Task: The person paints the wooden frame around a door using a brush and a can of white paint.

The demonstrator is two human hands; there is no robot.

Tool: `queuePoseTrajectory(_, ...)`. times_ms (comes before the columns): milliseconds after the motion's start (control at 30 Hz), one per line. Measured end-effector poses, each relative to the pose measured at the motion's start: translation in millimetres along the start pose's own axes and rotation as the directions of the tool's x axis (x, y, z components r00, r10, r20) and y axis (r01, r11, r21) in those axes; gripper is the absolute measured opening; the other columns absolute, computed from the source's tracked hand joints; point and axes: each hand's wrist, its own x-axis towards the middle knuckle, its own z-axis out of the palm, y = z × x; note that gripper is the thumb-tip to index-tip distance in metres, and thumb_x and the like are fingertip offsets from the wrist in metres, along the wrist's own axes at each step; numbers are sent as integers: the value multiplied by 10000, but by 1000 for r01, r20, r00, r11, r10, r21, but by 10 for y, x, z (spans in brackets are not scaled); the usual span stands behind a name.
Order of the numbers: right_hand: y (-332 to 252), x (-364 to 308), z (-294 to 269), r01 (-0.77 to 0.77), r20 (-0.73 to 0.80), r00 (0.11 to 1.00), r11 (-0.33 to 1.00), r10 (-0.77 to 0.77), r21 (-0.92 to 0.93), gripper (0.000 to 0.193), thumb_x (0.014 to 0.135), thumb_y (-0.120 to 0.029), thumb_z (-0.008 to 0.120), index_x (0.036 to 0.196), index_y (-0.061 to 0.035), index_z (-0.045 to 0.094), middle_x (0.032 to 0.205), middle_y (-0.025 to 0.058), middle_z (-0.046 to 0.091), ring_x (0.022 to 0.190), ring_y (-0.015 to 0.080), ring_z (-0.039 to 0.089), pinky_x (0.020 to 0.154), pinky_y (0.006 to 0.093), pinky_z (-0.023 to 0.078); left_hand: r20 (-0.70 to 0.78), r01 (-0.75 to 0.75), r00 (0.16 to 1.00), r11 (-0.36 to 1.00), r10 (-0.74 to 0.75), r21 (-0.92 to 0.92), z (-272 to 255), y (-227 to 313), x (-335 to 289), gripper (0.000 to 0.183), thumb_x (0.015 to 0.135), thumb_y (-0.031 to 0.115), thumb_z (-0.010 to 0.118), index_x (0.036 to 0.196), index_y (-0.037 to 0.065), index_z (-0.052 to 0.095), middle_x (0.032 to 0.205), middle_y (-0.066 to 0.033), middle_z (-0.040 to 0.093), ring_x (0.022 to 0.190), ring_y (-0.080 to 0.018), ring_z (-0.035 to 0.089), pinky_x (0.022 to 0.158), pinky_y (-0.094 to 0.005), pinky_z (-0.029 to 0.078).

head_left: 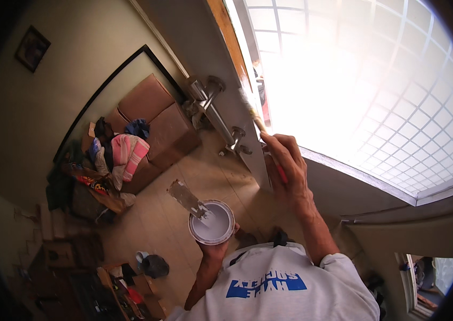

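My left hand (pixel 214 250) is closed around the lower side of a round paint can (pixel 195 234), holding it at waist height. Pale grey-white paint (pixel 217 227) shows inside. A flat, paint-streaked stick (pixel 183 197) leans out over the can's far rim. My right hand (pixel 289 166) grips a paintbrush (pixel 257 119) with a red handle. Its bristles lie at the narrow edge of a grey door (pixel 205 43); contact is hard to tell in the glare. Along that edge, bare orange-brown wood (pixel 225 27) shows higher up, and a whitish stretch lies nearer the brush.
A metal sliding bolt (pixel 214 117) juts from the door's face. Bright window panes with a white grid (pixel 392 107) fill the right. A brown sofa (pixel 170 125) heaped with clothes (pixel 129 152) stands left. On the tiled floor (pixel 183 257) are a dark pot-like object (pixel 155 266) and an open drawer (pixel 124 291).
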Motion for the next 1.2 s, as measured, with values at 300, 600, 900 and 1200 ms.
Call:
queuePoseTrajectory(300, -317, -265, -423, -353, -49, 920, 875, 389, 331, 177, 903, -35, 711, 1080, -18, 713, 967, 86, 701, 767, 124, 639, 666, 260, 520, -26, -2, 1000, 1000, 2, 1, -31, -52, 1, 690, 951, 604, 544, 1426, 105, 505, 1354, -259, 557, 1203, -443, 579, 981, -626, 474)
queuePoseTrajectory(600, -887, 169, -399, -109, 363, 931, 908, -50, 405, 129, 893, -30, 683, 1012, 21, 687, 1022, 141, 706, 753, 198, 672, 628, 326, 547, -46, 7, 999, 998, -4, 54, 34, -269, 210, 604, 987, 529, 509, 1442, 133, 502, 1447, -87, 544, 1346, -296, 509, 1133, -533, 428)
queuePoseTrajectory(900, -925, 359, -15, -130, 820, 573, 989, 21, 66, 144, 859, -86, 735, 958, -21, 654, 914, 108, 697, 828, 300, 694, 728, 403, 546, -35, 36, 999, 998, -34, 45, 192, -333, 143, 670, 1002, 554, 465, 1492, 98, 449, 1497, -107, 498, 1373, -283, 479, 1167, -484, 388)
queuePoseTrajectory(1200, -842, 320, 30, -141, 831, 555, 989, 48, 37, 149, 865, -102, 733, 969, -19, 666, 921, 112, 701, 850, 293, 702, 733, 392, 553, 4, 22, 1000, 998, -22, 56, 235, -329, 139, 680, 1008, 562, 438, 1505, 97, 434, 1504, -109, 489, 1384, -288, 469, 1173, -483, 380)
